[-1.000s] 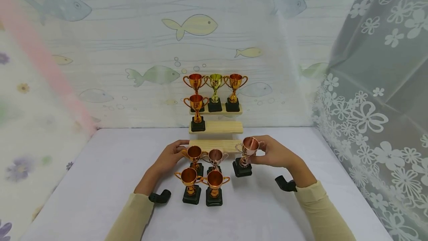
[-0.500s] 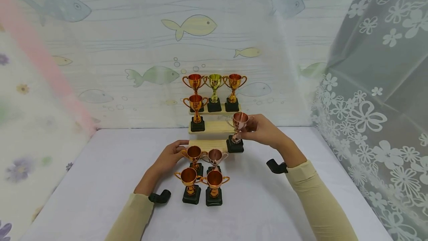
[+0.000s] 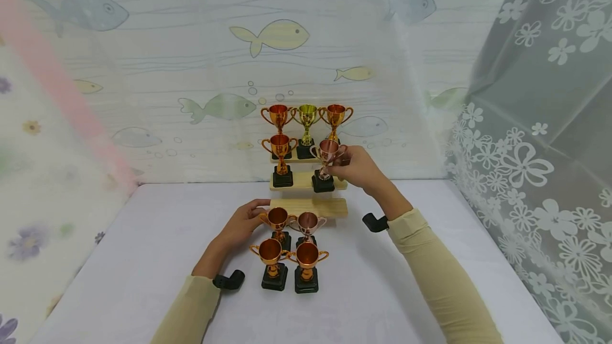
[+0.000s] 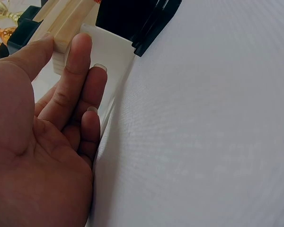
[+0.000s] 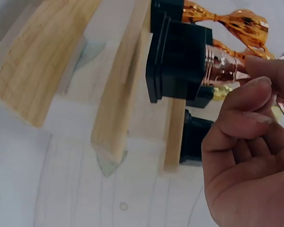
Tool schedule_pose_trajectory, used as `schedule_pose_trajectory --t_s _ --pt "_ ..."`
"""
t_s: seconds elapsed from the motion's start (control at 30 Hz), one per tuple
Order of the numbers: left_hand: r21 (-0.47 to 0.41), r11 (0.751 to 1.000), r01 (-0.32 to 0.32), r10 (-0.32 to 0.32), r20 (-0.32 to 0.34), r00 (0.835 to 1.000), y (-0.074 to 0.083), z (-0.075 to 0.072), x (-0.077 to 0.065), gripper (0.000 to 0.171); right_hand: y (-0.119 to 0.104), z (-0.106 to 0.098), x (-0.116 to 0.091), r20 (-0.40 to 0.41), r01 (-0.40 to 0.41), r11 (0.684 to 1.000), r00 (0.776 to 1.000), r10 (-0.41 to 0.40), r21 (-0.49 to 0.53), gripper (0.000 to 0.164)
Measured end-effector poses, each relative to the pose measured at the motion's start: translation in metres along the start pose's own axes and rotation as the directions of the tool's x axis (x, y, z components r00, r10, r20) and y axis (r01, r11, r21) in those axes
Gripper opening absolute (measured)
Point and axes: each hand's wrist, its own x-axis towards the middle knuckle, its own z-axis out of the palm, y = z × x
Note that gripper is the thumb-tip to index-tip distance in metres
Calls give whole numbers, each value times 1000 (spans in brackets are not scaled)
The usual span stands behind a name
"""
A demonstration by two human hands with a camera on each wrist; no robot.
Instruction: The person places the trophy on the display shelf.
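My right hand [image 3: 356,166] pinches a rose-gold trophy cup [image 3: 329,152] by its stem, thumb against fingers. The cup is upright, its black base [image 5: 177,61] close over the right part of the middle plank [image 3: 306,179]. My left hand [image 3: 244,224] grips the left end of the lowest plank [image 3: 308,207] of a three-step wooden stand, thumb and forefinger at its corner in the left wrist view. On the middle plank's left stands an orange-gold trophy [image 3: 281,147]. Two more orange-gold cups flank a yellow-gold trophy [image 3: 307,115] on the top plank; the right one is partly hidden.
In front of the stand, on the white tablecloth [image 3: 363,301], are a second rose-gold trophy [image 3: 307,223] and three orange-gold ones, the nearest being the front right trophy [image 3: 306,256]. A fish-patterned curtain [image 3: 191,41] hangs behind, and a lacy grey curtain [image 3: 540,137] at right.
My right hand has carried the rose-gold trophy from beside the table group up and leftward, past the lowest plank to the middle one. My left hand has stayed at the stand.
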Motion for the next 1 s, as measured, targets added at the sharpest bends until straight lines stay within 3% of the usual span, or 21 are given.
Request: schedule_pose_trajectory --t_s 0.23,0.47,1.0 --pt "-1 1000 3 -3 2 1000 1 0 -1 42 6 15 14 -31 -24 999 999 25 47 11" --pt "-9 1000 4 -4 10 1000 3 -1 -1 43 8 26 21 -66 -60 994 996 66 91 22" --pt "-11 1000 -7 7 4 1000 -4 -1 3 41 9 44 30 -145 -32 987 988 54 155 21"
